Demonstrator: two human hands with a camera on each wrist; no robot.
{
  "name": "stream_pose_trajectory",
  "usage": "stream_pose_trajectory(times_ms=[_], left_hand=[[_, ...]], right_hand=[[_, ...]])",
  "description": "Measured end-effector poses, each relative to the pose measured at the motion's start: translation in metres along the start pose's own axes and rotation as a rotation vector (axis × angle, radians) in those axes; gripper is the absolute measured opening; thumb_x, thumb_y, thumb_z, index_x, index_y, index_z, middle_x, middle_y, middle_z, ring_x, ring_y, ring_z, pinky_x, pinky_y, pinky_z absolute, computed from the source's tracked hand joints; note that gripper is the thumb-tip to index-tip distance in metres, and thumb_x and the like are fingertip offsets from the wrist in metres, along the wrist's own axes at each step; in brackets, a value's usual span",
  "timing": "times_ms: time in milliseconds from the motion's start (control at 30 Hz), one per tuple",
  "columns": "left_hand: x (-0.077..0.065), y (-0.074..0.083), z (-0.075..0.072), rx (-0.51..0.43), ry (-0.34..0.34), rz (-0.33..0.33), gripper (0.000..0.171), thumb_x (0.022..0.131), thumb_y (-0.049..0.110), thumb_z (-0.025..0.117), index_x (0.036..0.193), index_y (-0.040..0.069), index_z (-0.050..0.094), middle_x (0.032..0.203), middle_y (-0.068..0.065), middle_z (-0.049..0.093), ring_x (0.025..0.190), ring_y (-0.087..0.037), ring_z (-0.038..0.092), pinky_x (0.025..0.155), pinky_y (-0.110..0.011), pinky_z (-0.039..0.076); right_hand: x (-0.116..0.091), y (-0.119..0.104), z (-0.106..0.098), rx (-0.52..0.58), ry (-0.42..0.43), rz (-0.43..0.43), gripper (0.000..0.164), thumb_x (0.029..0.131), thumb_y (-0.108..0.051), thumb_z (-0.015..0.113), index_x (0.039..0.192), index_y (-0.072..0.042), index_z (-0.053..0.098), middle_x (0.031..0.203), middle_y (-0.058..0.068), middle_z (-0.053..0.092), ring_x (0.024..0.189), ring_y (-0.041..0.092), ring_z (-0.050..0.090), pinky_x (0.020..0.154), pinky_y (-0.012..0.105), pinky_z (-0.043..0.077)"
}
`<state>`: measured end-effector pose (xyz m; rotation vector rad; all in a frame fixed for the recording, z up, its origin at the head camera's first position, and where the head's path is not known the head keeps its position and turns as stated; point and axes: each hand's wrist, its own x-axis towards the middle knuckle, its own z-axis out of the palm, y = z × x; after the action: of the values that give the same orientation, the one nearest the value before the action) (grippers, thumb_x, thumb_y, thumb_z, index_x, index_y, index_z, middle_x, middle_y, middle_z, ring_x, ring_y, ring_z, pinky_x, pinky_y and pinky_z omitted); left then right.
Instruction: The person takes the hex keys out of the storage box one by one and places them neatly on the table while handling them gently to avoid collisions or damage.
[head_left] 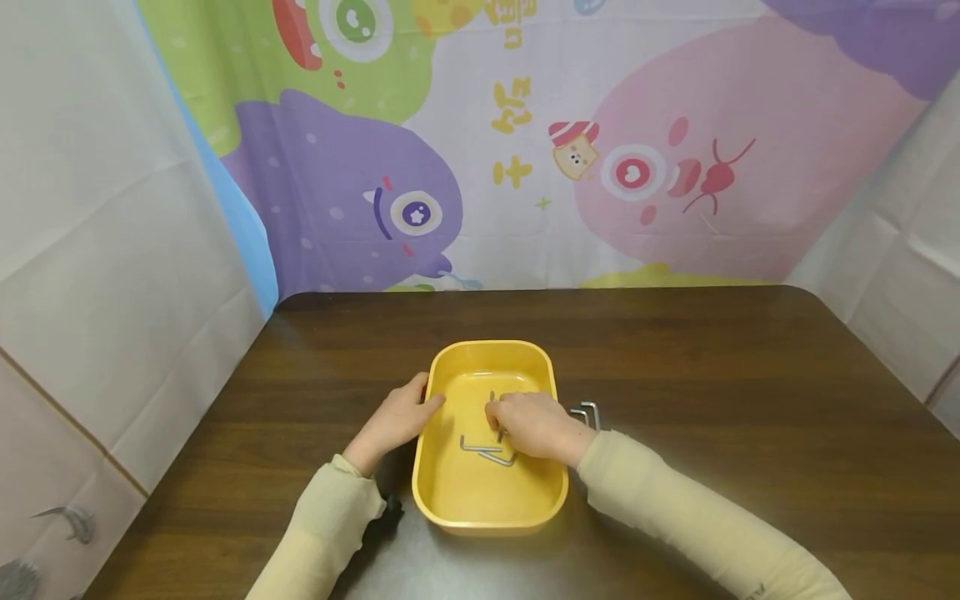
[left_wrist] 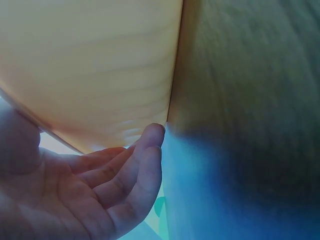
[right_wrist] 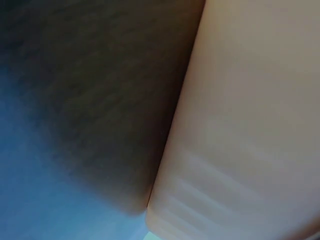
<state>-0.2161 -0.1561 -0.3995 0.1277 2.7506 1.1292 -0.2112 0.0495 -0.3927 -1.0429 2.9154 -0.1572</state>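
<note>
A yellow rectangular tray (head_left: 491,500) stands on the table. My left hand (head_left: 393,423) grips its left wall, thumb over the rim and fingers along the outside; the left wrist view shows the fingers (left_wrist: 135,185) curved against the outer wall (left_wrist: 95,75). Inside the tray, my right hand (head_left: 536,423) has its fingers curled and pinches a hex key (head_left: 501,435), mostly hidden by the fingers. Just below that hand, L-shaped hex keys (head_left: 480,449) lie on the tray floor. The right wrist view has only the tray's outer wall (right_wrist: 250,125) and the table, no hand.
Two more hex keys (head_left: 591,412) lie on the table just right of the tray, partly behind the right wrist. The dark wooden table (head_left: 712,375) reaches back to a cartoon-printed curtain (head_left: 525,233). Pale cloth (head_left: 112,208) hangs at the left side.
</note>
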Motion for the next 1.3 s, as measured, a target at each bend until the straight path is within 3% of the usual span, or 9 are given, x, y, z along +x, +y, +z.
stream_pose_trajectory(times_ms=[367,600,1100,1300], left_hand=[[0.0003,-0.0007,0.0001,0.004,0.007,0.007,0.040,0.092,0.027,0.048,0.124,0.004,0.046,0.100,-0.011,0.061,0.073,-0.015,0.060,0.068,-0.031,0.050],[-0.0005,0.0010,-0.0008,0.007,0.004,0.013,0.041,0.091,0.027,0.049,0.125,0.003,0.045,0.101,-0.012,0.061,0.074,-0.015,0.060,0.069,-0.031,0.050],[-0.0010,-0.0008,0.0005,0.011,-0.004,0.011,0.040,0.092,0.027,0.048,0.125,0.003,0.045,0.099,-0.012,0.062,0.072,-0.015,0.061,0.067,-0.031,0.050],[-0.0011,-0.0002,-0.0008,0.012,-0.001,0.012,0.041,0.092,0.026,0.048,0.125,0.003,0.045,0.099,-0.012,0.062,0.072,-0.015,0.060,0.068,-0.032,0.050]], right_hand=[[-0.0006,0.0012,-0.0007,0.021,0.019,-0.013,0.016,0.074,-0.003,0.060,0.075,-0.020,0.059,0.072,-0.005,0.051,0.065,0.012,0.048,0.055,0.029,0.039],[-0.0002,0.0020,-0.0027,0.100,0.042,0.008,0.013,0.076,-0.011,0.062,0.072,-0.021,0.055,0.070,-0.008,0.047,0.062,0.010,0.045,0.055,0.027,0.038],[0.0001,0.0036,-0.0040,0.255,0.191,0.056,0.012,0.073,-0.008,0.061,0.075,-0.017,0.053,0.070,-0.007,0.046,0.063,0.009,0.044,0.055,0.023,0.038],[-0.0020,0.0057,-0.0059,0.255,0.235,0.066,0.015,0.072,-0.007,0.058,0.074,-0.019,0.051,0.071,-0.008,0.045,0.064,0.009,0.043,0.053,0.023,0.037]])
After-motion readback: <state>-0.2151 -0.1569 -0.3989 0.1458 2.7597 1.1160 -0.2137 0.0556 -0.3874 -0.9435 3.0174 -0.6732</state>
